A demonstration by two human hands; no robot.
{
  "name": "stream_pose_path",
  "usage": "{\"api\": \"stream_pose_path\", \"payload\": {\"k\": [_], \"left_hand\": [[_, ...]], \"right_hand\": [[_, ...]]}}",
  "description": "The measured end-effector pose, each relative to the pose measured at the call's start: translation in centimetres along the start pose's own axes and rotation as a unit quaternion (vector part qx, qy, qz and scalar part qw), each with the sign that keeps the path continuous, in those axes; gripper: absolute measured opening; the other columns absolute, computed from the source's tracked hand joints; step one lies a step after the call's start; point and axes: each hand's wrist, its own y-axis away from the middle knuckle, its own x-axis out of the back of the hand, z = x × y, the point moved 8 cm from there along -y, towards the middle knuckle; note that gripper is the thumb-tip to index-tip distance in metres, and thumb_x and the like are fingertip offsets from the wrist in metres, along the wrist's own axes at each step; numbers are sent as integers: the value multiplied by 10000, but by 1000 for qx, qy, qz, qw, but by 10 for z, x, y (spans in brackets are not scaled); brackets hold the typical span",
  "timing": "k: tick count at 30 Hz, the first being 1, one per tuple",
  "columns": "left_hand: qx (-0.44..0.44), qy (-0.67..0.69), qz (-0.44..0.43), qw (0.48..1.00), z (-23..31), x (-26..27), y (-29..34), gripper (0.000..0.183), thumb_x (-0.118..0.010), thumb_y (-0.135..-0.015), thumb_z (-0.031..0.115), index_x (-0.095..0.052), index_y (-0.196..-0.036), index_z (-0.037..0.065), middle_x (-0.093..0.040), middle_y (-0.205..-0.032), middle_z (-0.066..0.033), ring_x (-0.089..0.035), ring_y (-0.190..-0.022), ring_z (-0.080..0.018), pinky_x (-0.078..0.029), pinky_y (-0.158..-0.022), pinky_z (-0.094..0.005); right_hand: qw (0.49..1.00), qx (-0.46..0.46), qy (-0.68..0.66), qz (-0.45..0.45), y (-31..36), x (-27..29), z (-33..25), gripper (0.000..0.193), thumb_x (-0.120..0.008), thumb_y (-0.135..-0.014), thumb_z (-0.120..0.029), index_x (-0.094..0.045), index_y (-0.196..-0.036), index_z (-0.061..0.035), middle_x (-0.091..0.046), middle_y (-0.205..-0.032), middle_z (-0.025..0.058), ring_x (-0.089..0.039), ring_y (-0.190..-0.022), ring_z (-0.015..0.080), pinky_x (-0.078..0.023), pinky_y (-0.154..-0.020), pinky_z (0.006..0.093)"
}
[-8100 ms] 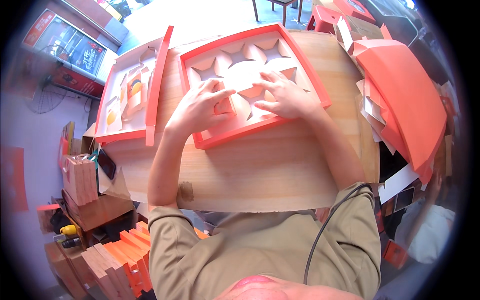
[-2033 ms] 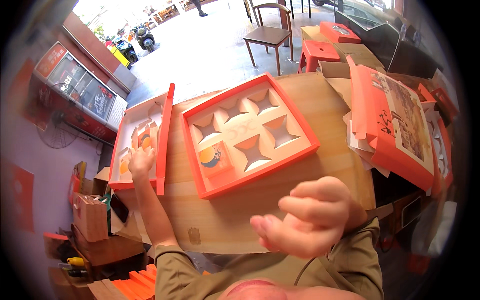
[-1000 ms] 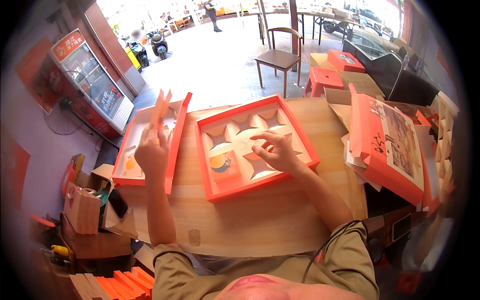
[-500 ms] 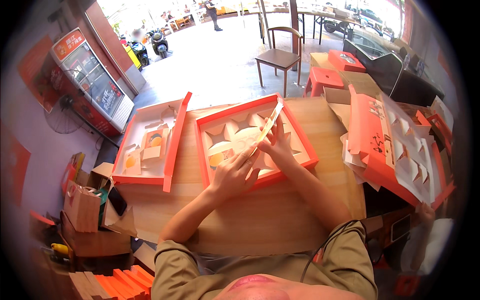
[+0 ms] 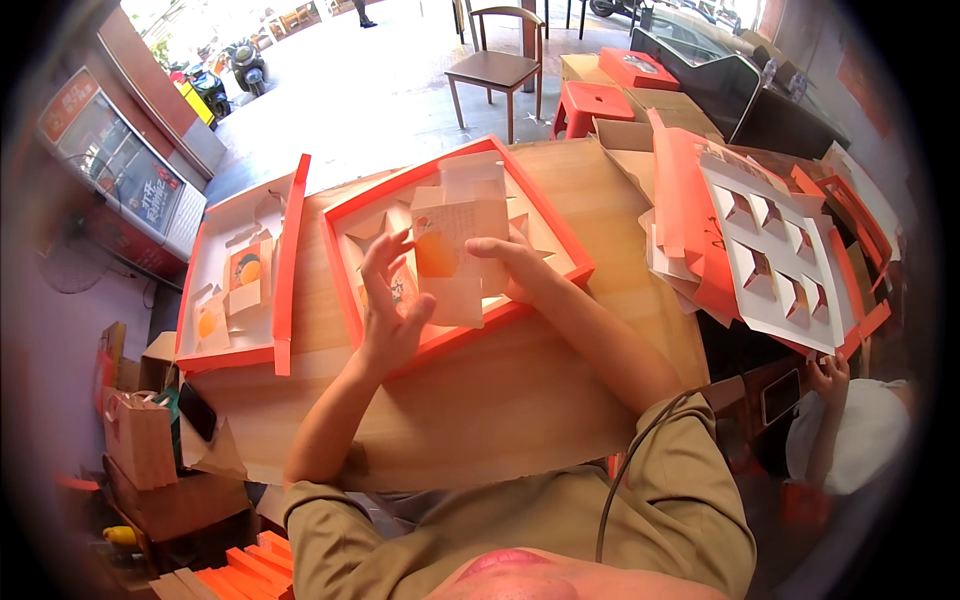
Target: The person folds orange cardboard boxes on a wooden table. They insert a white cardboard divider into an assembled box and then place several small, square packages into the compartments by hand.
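A small folding carton (image 5: 455, 225), cream with an orange round print and its end flaps out, is held up over the table. My right hand (image 5: 512, 266) grips it from the right, thumb on the front face and the other fingers hidden behind. Left of the carton, my left hand (image 5: 392, 305) is raised with its fingers spread and bent, holding nothing. Beneath both hands lies an orange-rimmed box tray (image 5: 580, 262) with star-shaped cutouts in its cream insert. Another small printed piece, partly covered by my left hand, lies in the tray.
To the left, a second orange box (image 5: 290, 270) holds small printed cartons (image 5: 246, 275). Stacked orange boxes and a white insert (image 5: 775, 250) stand at the right, with another person's hand (image 5: 828, 376) at their lower edge. A phone (image 5: 197, 411) lies near the table's left edge.
The carton, seen thin and edge-on before, now shows its face and is opened out. My left hand has come off it and spread. The whole view has shifted.
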Motion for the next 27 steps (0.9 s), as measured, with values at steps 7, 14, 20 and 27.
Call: {"api": "stream_pose_path", "payload": {"k": [7, 14, 20, 27], "left_hand": [[171, 180, 4, 969, -30, 7, -2, 777, -605, -1015, 209, -197, -1665, 84, -388, -1596, -210, -418, -1476, -353, -374, -1191, -534], [145, 177, -15, 973, -20, 2, 0, 626, -603, -1017, 107, -360, -1592, 57, -506, -1481, -143, -504, -1389, -274, -456, -1141, -485], [131, 162, 27, 978, -22, 12, -4, 562, -653, -988, 73, -446, -1510, 62, -560, -1371, -110, -590, -1240, -212, -557, -1020, -424], [181, 169, 21, 969, -36, 15, 2, 565, -702, -974, 92, -459, -1483, 63, -574, -1349, -109, -612, -1206, -195, -574, -956, -395]], "right_hand": [[996, -43, 23, -75, 9, -16, 2, 760, -771, -905, -268, -426, -1520, 13, -573, -1409, 152, -575, -1306, 256, -490, -1082, 425], [987, -20, 128, -99, 6, -17, 8, 846, -781, -895, -323, -370, -1559, 1, -547, -1415, 154, -574, -1291, 256, -478, -1080, 428], [966, 100, 238, -4, 6, -22, -10, 868, -808, -925, -313, -305, -1597, -88, -534, -1376, 143, -614, -1170, 189, -557, -906, 354], [951, 121, 283, -31, 5, -28, -7, 549, -777, -974, -273, -536, -1419, -61, -609, -1316, 121, -661, -1102, 174, -599, -821, 338]]}}
